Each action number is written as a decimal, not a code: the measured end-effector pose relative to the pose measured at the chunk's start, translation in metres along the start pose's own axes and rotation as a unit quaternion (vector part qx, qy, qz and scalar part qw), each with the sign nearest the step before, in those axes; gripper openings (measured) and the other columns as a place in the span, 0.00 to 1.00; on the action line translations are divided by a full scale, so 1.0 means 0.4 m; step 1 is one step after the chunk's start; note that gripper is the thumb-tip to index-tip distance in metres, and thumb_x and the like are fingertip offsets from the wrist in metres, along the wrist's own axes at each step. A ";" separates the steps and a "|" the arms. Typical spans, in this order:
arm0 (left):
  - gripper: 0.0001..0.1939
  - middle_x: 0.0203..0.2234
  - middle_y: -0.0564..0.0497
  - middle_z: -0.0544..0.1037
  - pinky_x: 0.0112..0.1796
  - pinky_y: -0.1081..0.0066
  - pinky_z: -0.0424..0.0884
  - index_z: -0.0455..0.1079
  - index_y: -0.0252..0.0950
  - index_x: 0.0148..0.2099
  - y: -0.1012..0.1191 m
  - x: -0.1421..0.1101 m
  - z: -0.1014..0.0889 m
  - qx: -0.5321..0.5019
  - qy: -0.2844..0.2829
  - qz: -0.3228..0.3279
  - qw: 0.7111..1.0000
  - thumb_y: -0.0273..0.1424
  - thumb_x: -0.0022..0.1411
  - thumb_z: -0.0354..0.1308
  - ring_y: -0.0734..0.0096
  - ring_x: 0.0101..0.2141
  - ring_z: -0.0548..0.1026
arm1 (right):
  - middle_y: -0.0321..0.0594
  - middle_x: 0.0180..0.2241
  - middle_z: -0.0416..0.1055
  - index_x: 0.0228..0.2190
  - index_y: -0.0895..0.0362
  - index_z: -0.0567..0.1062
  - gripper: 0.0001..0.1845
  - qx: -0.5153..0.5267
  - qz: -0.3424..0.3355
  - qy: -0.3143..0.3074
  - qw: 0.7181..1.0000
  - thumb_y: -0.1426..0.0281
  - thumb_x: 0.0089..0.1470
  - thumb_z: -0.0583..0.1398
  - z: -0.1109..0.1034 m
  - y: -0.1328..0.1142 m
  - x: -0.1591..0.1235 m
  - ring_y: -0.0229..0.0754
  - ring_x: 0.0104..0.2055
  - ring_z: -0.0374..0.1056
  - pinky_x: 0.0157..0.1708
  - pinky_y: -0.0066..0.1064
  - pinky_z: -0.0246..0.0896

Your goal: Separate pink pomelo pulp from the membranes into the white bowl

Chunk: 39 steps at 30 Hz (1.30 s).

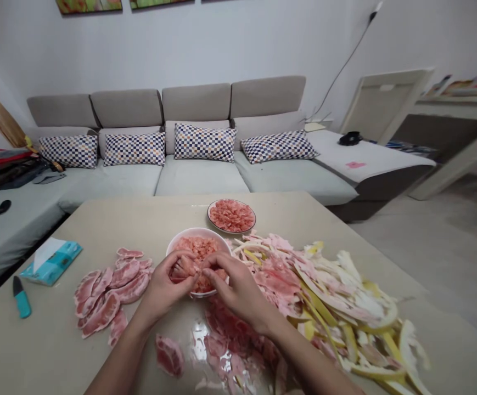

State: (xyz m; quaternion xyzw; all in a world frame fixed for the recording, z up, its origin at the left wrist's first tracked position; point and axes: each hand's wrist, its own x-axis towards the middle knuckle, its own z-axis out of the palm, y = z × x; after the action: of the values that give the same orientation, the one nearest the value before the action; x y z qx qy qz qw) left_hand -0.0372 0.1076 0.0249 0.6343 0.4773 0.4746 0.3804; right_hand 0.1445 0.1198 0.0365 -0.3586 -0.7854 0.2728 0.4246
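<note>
Over a white bowl (173, 245) of loose pink pomelo pulp, both hands meet on one pomelo segment (184, 267). My left hand (168, 277) is closed around the segment's left side. The fingers of my right hand (225, 277) pinch at its right end, close to the left fingertips. Whole pink pomelo segments (110, 285) lie in a pile to the left of the bowl. One single segment (169, 355) rests nearer to me. Behind the bowl stands a plate of pulp pieces (232, 215). Thin pink membranes (232, 345) lie wet on the table below my right wrist.
A large heap of pomelo peel (345, 296) covers the table's right side. At the left lie a tissue pack (52, 263) and a knife with a turquoise handle (22, 299). Beyond the table (296, 211) stands a grey sofa (201, 175) with checked cushions (205, 142).
</note>
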 end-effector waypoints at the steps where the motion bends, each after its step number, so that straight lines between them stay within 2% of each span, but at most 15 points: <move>1: 0.14 0.42 0.51 0.76 0.42 0.72 0.69 0.69 0.40 0.46 0.002 -0.001 0.001 -0.004 -0.004 -0.005 1.000 0.28 0.56 0.60 0.68 0.41 0.74 | 0.40 0.33 0.73 0.34 0.56 0.72 0.06 0.006 0.005 -0.003 1.000 0.76 0.57 0.56 0.001 0.000 0.000 0.41 0.36 0.68 0.38 0.32 0.62; 4: 0.15 0.43 0.51 0.76 0.39 0.72 0.70 0.69 0.40 0.46 0.004 -0.003 0.004 -0.005 -0.007 -0.016 1.000 0.28 0.55 0.59 0.68 0.40 0.74 | 0.39 0.33 0.74 0.35 0.56 0.72 0.06 0.002 0.006 -0.001 1.000 0.77 0.57 0.56 0.008 0.001 -0.001 0.41 0.36 0.69 0.38 0.32 0.63; 9: 0.17 0.45 0.50 0.75 0.41 0.72 0.70 0.69 0.40 0.47 0.006 -0.006 0.004 0.000 -0.009 -0.012 1.000 0.25 0.54 0.58 0.64 0.46 0.73 | 0.41 0.37 0.74 0.38 0.55 0.75 0.12 -0.031 -0.019 0.025 0.999 0.78 0.53 0.57 0.009 0.003 0.000 0.42 0.39 0.70 0.41 0.33 0.64; 15: 0.16 0.45 0.49 0.75 0.39 0.72 0.71 0.69 0.39 0.47 0.005 -0.004 -0.004 -0.017 0.000 -0.032 0.999 0.28 0.54 0.60 0.67 0.39 0.75 | 0.42 0.35 0.73 0.35 0.53 0.77 0.14 -0.048 -0.019 0.089 0.995 0.79 0.52 0.56 -0.018 0.026 0.014 0.44 0.39 0.70 0.40 0.36 0.65; 18: 0.20 0.46 0.49 0.73 0.38 0.72 0.71 0.68 0.40 0.48 0.000 -0.006 -0.003 -0.048 -0.006 -0.051 0.998 0.29 0.52 0.63 0.69 0.37 0.75 | 0.42 0.39 0.74 0.34 0.53 0.79 0.18 -0.037 -0.007 0.060 0.997 0.82 0.48 0.55 -0.024 0.045 0.022 0.45 0.43 0.70 0.45 0.38 0.65; 20: 0.23 0.43 0.50 0.74 0.38 0.72 0.71 0.64 0.41 0.50 -0.004 -0.009 -0.001 -0.085 -0.027 -0.065 0.994 0.30 0.52 0.64 0.70 0.36 0.75 | 0.42 0.41 0.75 0.35 0.52 0.79 0.19 -0.031 0.005 0.035 0.999 0.82 0.49 0.55 -0.023 0.049 0.024 0.45 0.45 0.70 0.48 0.39 0.64; 22: 0.23 0.37 0.52 0.75 0.36 0.71 0.71 0.61 0.41 0.50 -0.008 -0.011 0.001 -0.126 -0.054 -0.074 0.988 0.32 0.54 0.63 0.70 0.34 0.75 | 0.42 0.40 0.77 0.36 0.53 0.79 0.15 -0.030 0.018 0.030 0.999 0.79 0.53 0.56 -0.022 0.043 0.027 0.45 0.45 0.71 0.47 0.39 0.64; 24: 0.18 0.33 0.53 0.74 0.36 0.71 0.70 0.61 0.40 0.47 -0.011 -0.011 0.001 -0.141 -0.066 -0.068 0.985 0.33 0.56 0.62 0.71 0.32 0.74 | 0.42 0.37 0.78 0.35 0.54 0.79 0.10 -0.030 0.029 0.030 0.999 0.74 0.55 0.57 -0.023 0.032 0.029 0.45 0.41 0.72 0.45 0.38 0.64; 27: 0.12 0.34 0.52 0.75 0.39 0.71 0.70 0.64 0.38 0.41 -0.009 -0.008 0.001 -0.119 -0.057 -0.041 0.990 0.32 0.56 0.62 0.70 0.35 0.74 | 0.40 0.34 0.78 0.33 0.55 0.79 0.07 -0.005 0.045 0.017 0.999 0.72 0.55 0.59 -0.025 0.012 0.034 0.43 0.38 0.72 0.42 0.36 0.65; 29: 0.11 0.36 0.51 0.75 0.41 0.71 0.69 0.66 0.37 0.39 -0.004 -0.006 0.001 -0.101 -0.051 -0.032 0.993 0.31 0.54 0.63 0.69 0.38 0.74 | 0.39 0.36 0.78 0.35 0.54 0.79 0.07 0.028 0.061 0.000 0.998 0.71 0.55 0.60 -0.023 0.002 0.035 0.43 0.39 0.72 0.41 0.35 0.65; 33: 0.10 0.36 0.51 0.76 0.37 0.72 0.70 0.67 0.38 0.39 0.007 -0.007 0.008 -0.068 -0.037 -0.053 0.996 0.28 0.53 0.62 0.68 0.37 0.75 | 0.39 0.39 0.76 0.38 0.53 0.78 0.12 0.063 0.063 -0.025 0.996 0.67 0.49 0.66 -0.010 -0.004 0.035 0.44 0.41 0.71 0.41 0.35 0.65; 37: 0.12 0.34 0.54 0.76 0.35 0.73 0.70 0.66 0.38 0.38 0.008 -0.009 0.013 -0.069 -0.028 -0.058 0.996 0.25 0.50 0.62 0.70 0.34 0.76 | 0.38 0.33 0.75 0.30 0.55 0.78 0.03 0.083 0.062 -0.031 0.994 0.69 0.51 0.64 -0.003 0.003 0.039 0.41 0.37 0.70 0.39 0.33 0.64; 39: 0.11 0.33 0.54 0.76 0.35 0.73 0.70 0.67 0.38 0.38 0.003 -0.009 0.012 -0.071 -0.023 -0.055 0.996 0.25 0.51 0.63 0.71 0.33 0.75 | 0.38 0.32 0.76 0.28 0.55 0.78 0.03 0.122 0.077 -0.035 0.989 0.69 0.51 0.64 -0.003 0.012 0.041 0.42 0.37 0.70 0.39 0.33 0.64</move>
State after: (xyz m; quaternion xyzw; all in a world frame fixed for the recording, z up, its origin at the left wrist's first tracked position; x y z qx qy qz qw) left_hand -0.0325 0.1037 0.0240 0.5893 0.4674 0.4713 0.4606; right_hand 0.1408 0.1357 0.0412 -0.3540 -0.7308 0.4105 0.4149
